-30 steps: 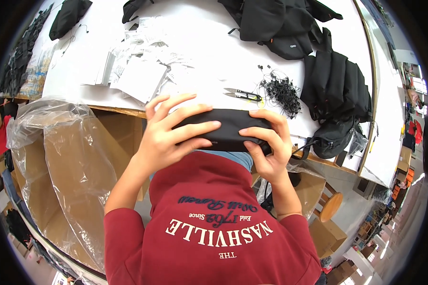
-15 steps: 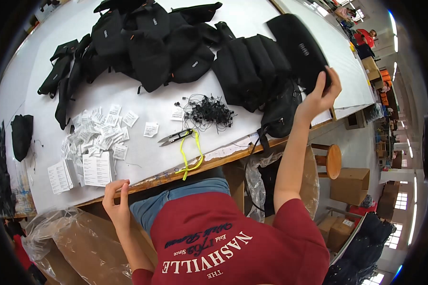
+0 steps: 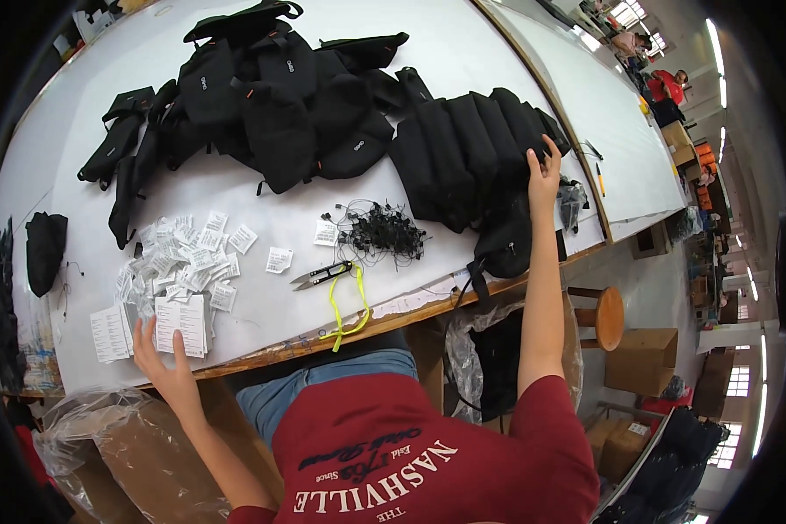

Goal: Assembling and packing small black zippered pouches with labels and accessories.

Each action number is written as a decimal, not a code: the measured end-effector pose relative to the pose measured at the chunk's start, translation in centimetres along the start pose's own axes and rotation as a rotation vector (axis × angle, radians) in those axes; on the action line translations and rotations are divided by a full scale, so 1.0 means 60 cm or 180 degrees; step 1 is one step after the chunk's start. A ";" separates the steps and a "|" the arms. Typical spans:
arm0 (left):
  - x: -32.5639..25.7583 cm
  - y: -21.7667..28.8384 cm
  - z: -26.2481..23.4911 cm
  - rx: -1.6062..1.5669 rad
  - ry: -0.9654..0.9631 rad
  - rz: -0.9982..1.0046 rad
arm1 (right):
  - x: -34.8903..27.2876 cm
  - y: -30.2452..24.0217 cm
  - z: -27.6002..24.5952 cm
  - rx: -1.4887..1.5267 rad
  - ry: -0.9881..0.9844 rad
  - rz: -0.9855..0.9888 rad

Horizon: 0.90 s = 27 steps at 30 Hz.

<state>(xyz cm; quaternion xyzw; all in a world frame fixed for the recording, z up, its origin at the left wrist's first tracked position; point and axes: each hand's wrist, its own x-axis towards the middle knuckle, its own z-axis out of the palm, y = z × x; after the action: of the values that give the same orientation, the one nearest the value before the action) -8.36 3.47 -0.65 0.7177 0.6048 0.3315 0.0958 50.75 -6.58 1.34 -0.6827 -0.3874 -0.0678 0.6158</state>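
Observation:
My right hand (image 3: 544, 177) rests at the right end of a row of black fabric bags (image 3: 476, 153), its fingers stretched out and touching the last one. At the table's near edge, my left hand (image 3: 173, 374) is open, its spread fingertips over a stack of white printed labels (image 3: 182, 325). Behind that stack lies a loose heap of white tags (image 3: 183, 249). In the middle are a tangle of black cords (image 3: 380, 231) and thread snips (image 3: 323, 274) with a yellow ribbon (image 3: 336, 319) tied to them.
A big pile of black bags (image 3: 279, 105) covers the far side of the table. One black bag (image 3: 45, 253) lies alone at the left. Cartons lined with clear plastic (image 3: 140, 445) stand below the edge. A wooden stool (image 3: 609, 319) is at the right.
The black bag my right hand held up at the right now lies with the row, and that hand has moved left. My left hand has moved left to the label stack, fingers spread.

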 end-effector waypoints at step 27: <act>0.021 -0.094 0.020 0.1247 -0.0011 -0.0135 | -0.249 -0.203 0.228 -0.1047 -0.2448 -0.0934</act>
<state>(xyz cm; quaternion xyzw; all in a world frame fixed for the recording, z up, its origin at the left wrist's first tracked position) -12.15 6.40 -4.15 0.7103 0.6726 0.2042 -0.0377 27.73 -1.73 -0.75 -0.6850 -0.6652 0.0438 0.2939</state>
